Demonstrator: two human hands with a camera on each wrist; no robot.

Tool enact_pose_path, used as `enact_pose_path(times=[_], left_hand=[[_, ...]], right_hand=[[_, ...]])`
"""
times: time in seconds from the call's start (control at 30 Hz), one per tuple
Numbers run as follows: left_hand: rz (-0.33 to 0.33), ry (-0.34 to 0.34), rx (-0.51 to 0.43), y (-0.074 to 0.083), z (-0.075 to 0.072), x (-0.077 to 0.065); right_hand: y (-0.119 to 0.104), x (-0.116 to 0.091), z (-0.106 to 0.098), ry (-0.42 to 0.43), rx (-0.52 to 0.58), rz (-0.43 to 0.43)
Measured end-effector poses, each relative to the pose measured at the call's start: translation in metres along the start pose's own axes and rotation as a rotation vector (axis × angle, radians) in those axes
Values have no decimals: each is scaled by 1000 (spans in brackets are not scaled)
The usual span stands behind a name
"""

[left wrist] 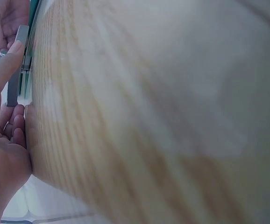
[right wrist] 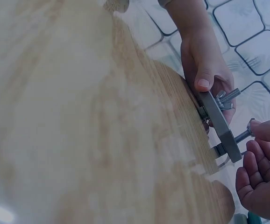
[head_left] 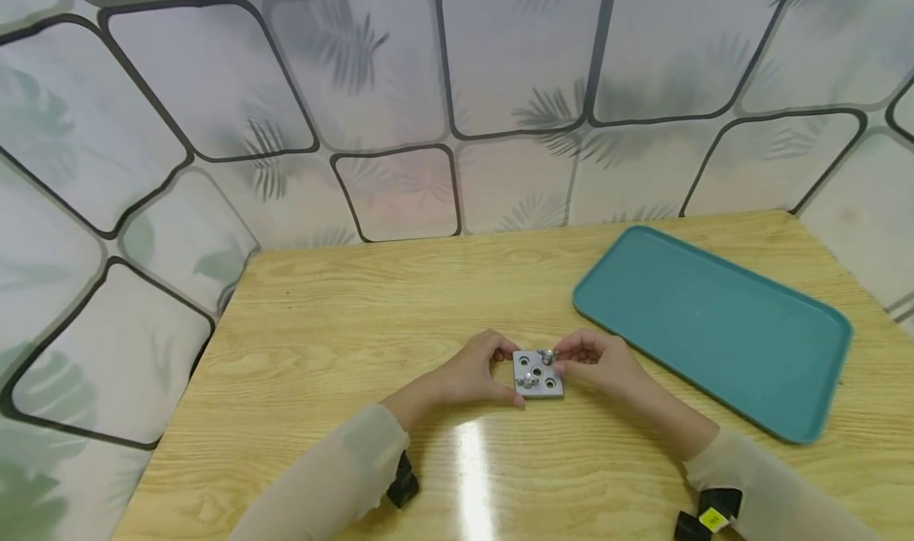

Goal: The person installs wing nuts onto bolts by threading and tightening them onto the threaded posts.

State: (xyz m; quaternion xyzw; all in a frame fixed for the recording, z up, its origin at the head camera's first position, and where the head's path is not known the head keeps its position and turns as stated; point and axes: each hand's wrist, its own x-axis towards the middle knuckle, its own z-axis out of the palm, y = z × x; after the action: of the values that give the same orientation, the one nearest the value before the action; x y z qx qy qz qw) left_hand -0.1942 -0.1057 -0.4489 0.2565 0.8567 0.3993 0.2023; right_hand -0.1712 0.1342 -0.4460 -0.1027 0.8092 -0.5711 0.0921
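Note:
A square grey metal plate [head_left: 539,390] with several holes is held just over the table. My left hand [head_left: 474,370] grips it at its left side, the thumb [left wrist: 14,49] on its near edge. Two bolts stand up through the plate, their heads beneath it. One wing nut [head_left: 528,381] sits on the near-left bolt [right wrist: 231,95], whose thread sticks out above it. At the far-right corner, my right hand [head_left: 600,360] pinches a second wing nut [head_left: 547,355] near the top of its bolt [right wrist: 242,136] between thumb and forefinger; the other fingers curl loosely below.
A teal tray [head_left: 714,327] lies at an angle on the right of the wooden table [head_left: 343,311], beside my right forearm. A patterned wall covering [head_left: 400,192] rises behind the table and along its left side. Dark wrist devices [head_left: 403,481] are strapped to both sleeves.

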Motion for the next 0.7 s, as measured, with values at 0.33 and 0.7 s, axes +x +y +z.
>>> enact_pose_path(times=[0.33,0.7], left_hand=[[27,13,-6,0,-1,0],[16,-2,-13,2,-2,-1]], right_hand=[[1,0,-4,26,-18,19],[3,9,-5,20,-2,43]])
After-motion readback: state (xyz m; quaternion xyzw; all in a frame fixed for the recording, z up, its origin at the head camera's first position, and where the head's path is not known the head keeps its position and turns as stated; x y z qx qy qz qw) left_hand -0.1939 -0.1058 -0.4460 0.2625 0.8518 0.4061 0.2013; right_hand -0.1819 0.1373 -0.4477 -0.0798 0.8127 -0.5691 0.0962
